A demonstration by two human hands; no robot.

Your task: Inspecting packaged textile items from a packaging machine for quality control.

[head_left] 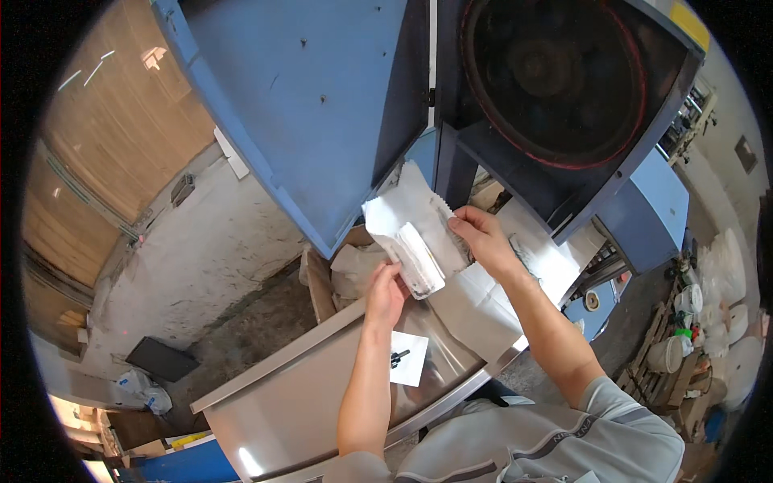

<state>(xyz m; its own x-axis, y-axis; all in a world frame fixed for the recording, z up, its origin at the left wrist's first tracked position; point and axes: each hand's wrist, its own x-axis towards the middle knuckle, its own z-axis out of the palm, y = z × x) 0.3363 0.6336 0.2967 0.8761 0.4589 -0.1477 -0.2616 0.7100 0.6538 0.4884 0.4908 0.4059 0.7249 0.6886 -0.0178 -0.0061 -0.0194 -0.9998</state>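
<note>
A white sheet with a zigzag edge (415, 201), paper or thin cloth, is held up between my hands above the metal table (298, 386). My right hand (481, 235) pinches its right side between thumb and fingers. Lower down, my left hand (386, 295) is closed on the near end of a folded white bundle (419, 259) that lies against the sheet. Whether something is wrapped inside the bundle cannot be made out. On the table beside my left forearm lies a small white square (411, 372) with a dark, shaft-like shape on it, perhaps printed.
A blue cabinet door (290, 97) stands swung out beyond my hands. To its right is the machine housing with a large dark round disc (555, 76). A cardboard box (318, 282) sits behind the table. White containers (667, 354) and a wooden pallet (652, 334) line the right.
</note>
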